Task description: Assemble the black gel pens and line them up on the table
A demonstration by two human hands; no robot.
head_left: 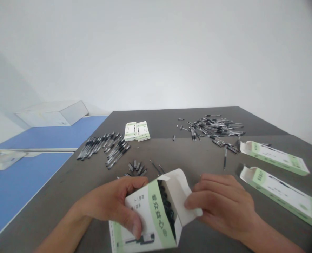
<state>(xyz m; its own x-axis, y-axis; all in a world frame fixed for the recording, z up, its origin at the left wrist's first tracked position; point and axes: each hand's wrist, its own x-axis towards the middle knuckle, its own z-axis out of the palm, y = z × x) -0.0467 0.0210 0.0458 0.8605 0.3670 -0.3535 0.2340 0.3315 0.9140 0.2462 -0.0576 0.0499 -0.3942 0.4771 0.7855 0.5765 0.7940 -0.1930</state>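
Note:
My left hand [113, 203] grips a white and green pen box [145, 221] at the near edge of the dark table [187, 154], thumb pressed on its front face. The box's end is open and black pens [167, 209] show inside. My right hand [221, 203] pinches the box's open end flap [183, 196] with fingers curled. A few small black pen parts [137, 167] lie just beyond the box.
A row of assembled pens [105, 146] lies at the left, a loose heap of pens and parts [213, 128] at the far right. Two small boxes [137, 131] sit at the back middle, two long boxes [274, 154] [284, 193] at the right. Blue tables [26, 175] stand left.

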